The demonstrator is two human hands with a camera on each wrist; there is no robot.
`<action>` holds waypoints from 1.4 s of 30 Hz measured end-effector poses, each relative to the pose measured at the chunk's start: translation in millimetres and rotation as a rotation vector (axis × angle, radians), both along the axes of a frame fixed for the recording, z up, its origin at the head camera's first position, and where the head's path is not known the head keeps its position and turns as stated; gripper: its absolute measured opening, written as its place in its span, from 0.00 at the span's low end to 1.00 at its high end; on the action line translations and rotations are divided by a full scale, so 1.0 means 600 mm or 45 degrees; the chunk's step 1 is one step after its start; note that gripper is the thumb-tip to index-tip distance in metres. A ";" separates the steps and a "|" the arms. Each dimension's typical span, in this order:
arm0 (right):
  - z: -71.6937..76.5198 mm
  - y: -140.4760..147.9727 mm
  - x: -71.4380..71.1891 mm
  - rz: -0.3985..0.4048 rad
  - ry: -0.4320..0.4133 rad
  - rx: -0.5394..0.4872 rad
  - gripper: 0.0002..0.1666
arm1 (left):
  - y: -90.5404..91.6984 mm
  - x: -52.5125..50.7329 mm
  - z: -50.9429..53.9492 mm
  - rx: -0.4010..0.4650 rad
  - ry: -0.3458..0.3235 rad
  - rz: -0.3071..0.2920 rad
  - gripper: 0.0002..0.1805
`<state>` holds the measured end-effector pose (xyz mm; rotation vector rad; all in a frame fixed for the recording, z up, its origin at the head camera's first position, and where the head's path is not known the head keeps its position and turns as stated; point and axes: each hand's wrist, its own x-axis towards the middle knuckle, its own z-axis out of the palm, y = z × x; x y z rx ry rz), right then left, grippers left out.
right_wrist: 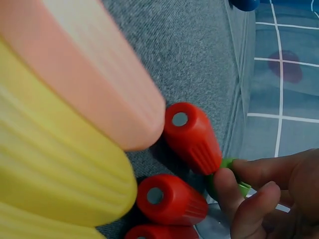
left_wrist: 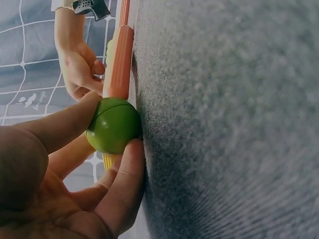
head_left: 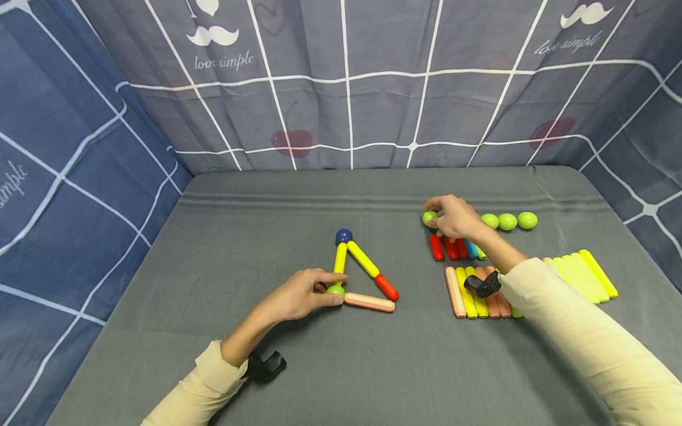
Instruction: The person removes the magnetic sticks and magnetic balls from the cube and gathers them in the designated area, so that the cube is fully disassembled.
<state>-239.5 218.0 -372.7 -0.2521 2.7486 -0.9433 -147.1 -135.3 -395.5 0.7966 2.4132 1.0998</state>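
Note:
My left hand (head_left: 309, 294) pinches a green ball (left_wrist: 113, 125) between thumb and fingers, low on the cloth. The ball touches a pink rod (head_left: 370, 302) and the near end of a yellow rod (head_left: 340, 260). At the far end of that rod sits a dark blue ball (head_left: 344, 236). From there a second yellow rod (head_left: 363, 259) runs down to a short red rod (head_left: 386, 287), whose tip lies close to the pink rod's end. Further right, my right hand (head_left: 457, 219) holds another green ball (head_left: 429, 219), partly covered by the fingers, just behind several short red rods (right_wrist: 193, 137).
Several green balls (head_left: 508, 222) line up right of my right hand. Beneath that forearm lie long pink and yellow rods (head_left: 469, 293), partly hidden, with more yellow rods (head_left: 581, 277) farther right. A short blue rod (head_left: 471, 249) lies among the red ones. A patterned curtain (head_left: 373, 112) stands behind.

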 end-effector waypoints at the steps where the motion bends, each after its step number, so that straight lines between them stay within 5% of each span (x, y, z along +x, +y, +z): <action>1: -0.001 0.000 0.000 0.006 0.003 0.008 0.22 | 0.000 -0.001 0.000 0.000 -0.005 -0.003 0.25; 11: 0.011 -0.014 0.015 0.013 0.108 0.022 0.21 | -0.002 0.001 -0.003 -0.022 -0.022 0.021 0.26; 16: 0.015 -0.055 0.057 0.091 0.217 -0.041 0.18 | -0.002 0.000 -0.002 -0.018 -0.035 0.024 0.26; 21: 0.005 -0.105 0.112 0.254 0.118 -0.170 0.16 | -0.001 -0.002 0.000 0.002 -0.058 0.018 0.26; 26: -0.011 -0.138 0.148 0.359 0.113 -0.081 0.15 | -0.001 -0.003 0.001 0.010 -0.066 0.009 0.26; 42: -0.029 -0.154 0.153 0.408 0.147 0.022 0.15 | 0.000 -0.004 0.000 0.005 -0.076 0.003 0.26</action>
